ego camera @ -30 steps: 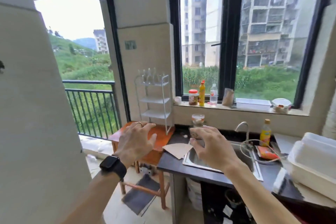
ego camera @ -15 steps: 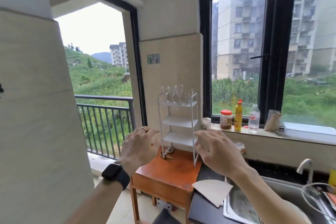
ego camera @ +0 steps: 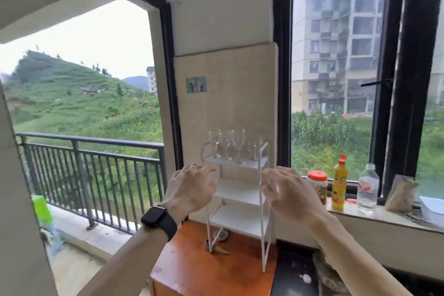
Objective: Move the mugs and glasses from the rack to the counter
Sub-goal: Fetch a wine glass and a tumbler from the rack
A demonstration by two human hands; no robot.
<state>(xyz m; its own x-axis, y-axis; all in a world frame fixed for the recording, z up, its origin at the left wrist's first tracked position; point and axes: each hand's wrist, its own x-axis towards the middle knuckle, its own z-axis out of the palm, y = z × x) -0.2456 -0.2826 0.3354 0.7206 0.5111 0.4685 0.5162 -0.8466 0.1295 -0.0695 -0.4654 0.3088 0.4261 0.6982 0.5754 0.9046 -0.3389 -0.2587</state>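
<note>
My left hand (ego camera: 189, 190) and right hand (ego camera: 292, 193) hover before the rack (ego camera: 237, 191), one at each side, fingers loose, grasping nothing. I see the glasses (ego camera: 240, 145) on the rack's top shelf.

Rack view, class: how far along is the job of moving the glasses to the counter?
Done: nothing visible; no glass stands on the strip of counter in view. In hand: nothing yet; left hand and right hand reach, fingers spread, toward the rack. Left: several stemmed glasses on its top shelf.
</note>
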